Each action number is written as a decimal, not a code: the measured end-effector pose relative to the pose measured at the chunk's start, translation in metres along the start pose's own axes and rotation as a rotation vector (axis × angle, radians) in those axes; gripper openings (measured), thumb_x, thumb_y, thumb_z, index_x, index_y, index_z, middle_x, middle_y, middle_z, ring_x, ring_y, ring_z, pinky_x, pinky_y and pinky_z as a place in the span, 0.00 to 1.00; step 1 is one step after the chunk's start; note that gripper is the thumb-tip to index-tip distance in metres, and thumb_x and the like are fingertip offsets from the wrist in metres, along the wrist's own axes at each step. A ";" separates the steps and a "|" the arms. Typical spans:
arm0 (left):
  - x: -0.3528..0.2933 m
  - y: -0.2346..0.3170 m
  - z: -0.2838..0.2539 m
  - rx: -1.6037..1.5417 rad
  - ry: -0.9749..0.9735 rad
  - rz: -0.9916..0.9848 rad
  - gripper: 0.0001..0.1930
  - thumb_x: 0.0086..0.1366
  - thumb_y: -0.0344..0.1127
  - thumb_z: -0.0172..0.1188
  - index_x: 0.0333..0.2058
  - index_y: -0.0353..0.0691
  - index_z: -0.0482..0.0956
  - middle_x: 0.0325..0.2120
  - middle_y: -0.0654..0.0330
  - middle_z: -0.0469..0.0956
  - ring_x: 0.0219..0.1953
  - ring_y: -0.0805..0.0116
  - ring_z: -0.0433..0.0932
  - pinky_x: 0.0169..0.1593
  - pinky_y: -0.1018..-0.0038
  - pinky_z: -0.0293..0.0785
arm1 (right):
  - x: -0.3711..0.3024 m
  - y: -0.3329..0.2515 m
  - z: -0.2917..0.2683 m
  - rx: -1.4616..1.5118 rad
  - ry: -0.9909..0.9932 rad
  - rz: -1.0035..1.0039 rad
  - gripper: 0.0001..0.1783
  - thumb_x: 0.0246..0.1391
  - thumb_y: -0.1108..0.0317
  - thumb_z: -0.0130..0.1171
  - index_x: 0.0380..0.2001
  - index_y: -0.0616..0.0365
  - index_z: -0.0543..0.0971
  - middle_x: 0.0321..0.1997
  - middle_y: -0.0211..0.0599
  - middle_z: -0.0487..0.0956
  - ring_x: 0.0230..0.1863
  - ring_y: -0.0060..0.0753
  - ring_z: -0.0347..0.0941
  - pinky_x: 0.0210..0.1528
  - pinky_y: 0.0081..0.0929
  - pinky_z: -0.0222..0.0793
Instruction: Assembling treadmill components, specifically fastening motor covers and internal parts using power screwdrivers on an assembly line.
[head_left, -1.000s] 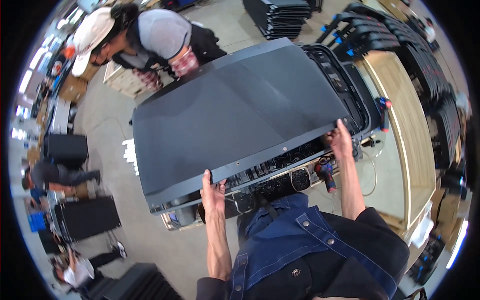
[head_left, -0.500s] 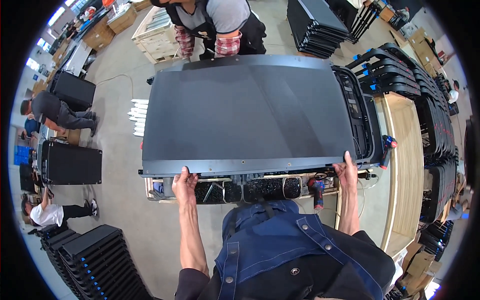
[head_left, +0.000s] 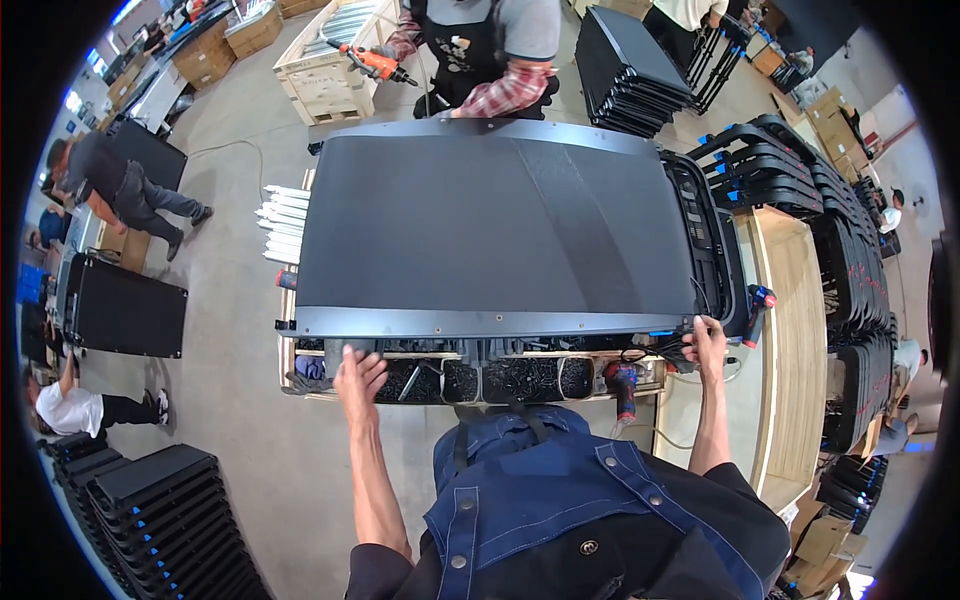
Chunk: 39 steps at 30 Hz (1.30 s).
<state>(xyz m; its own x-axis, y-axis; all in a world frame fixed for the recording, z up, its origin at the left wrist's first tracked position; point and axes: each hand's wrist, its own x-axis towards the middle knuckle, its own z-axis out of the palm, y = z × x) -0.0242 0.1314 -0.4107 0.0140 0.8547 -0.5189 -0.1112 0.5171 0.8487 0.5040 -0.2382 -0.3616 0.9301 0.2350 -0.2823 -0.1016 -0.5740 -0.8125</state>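
A wide black treadmill deck (head_left: pixel 470 220) lies flat in front of me, with metal side rails along its near and far edges. At the deck's near left edge my left hand (head_left: pixel 360 376) is open, fingers spread, just below the rail. My right hand (head_left: pixel 708 342) is at the near right corner, beside a bundle of black cables (head_left: pixel 672 348). Its fingers are curled closed; what they hold is hidden. A black frame (head_left: pixel 728 270) with a recessed housing adjoins the deck's right end.
Bins of small black hardware (head_left: pixel 520 381) and a red-blue power drill (head_left: pixel 624 390) are below the near rail. Another drill (head_left: pixel 760 300) hangs at right by a wooden crate (head_left: pixel 785 370). Across the deck, a co-worker holds an orange power tool (head_left: pixel 378 66). Stacked black frames (head_left: pixel 170 510) stand lower left.
My left hand has come off the rail's top and spread its fingers below it. My right hand has moved to the corner. The co-worker's orange tool has come into view.
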 end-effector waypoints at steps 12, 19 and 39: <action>0.044 -0.036 0.070 -0.833 -0.263 -0.158 0.24 0.59 0.38 0.73 0.52 0.42 0.75 0.51 0.60 0.78 0.54 0.61 0.76 0.59 0.62 0.76 | 0.004 0.010 0.011 0.055 -0.266 -0.022 0.24 0.65 0.51 0.59 0.55 0.57 0.74 0.37 0.40 0.83 0.36 0.31 0.82 0.39 0.27 0.82; 0.039 -0.029 0.075 -0.805 -0.204 -0.157 0.23 0.62 0.43 0.70 0.53 0.42 0.76 0.48 0.62 0.78 0.51 0.64 0.77 0.58 0.64 0.76 | 0.001 0.014 0.012 0.028 -0.224 -0.118 0.23 0.65 0.51 0.60 0.50 0.60 0.76 0.36 0.35 0.83 0.36 0.24 0.81 0.38 0.22 0.78; 0.057 -0.038 0.059 -0.904 -0.193 -0.127 0.34 0.67 0.70 0.47 0.58 0.49 0.71 0.53 0.58 0.75 0.54 0.55 0.73 0.56 0.52 0.72 | 0.020 0.047 -0.017 0.246 -0.282 0.035 0.44 0.60 0.51 0.66 0.70 0.60 0.60 0.40 0.34 0.80 0.35 0.23 0.77 0.38 0.20 0.74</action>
<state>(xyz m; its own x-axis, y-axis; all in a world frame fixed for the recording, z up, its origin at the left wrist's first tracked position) 0.0393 0.1634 -0.4666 0.2352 0.8290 -0.5074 -0.8276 0.4446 0.3426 0.5237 -0.2744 -0.3966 0.7944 0.4450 -0.4134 -0.2449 -0.3881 -0.8885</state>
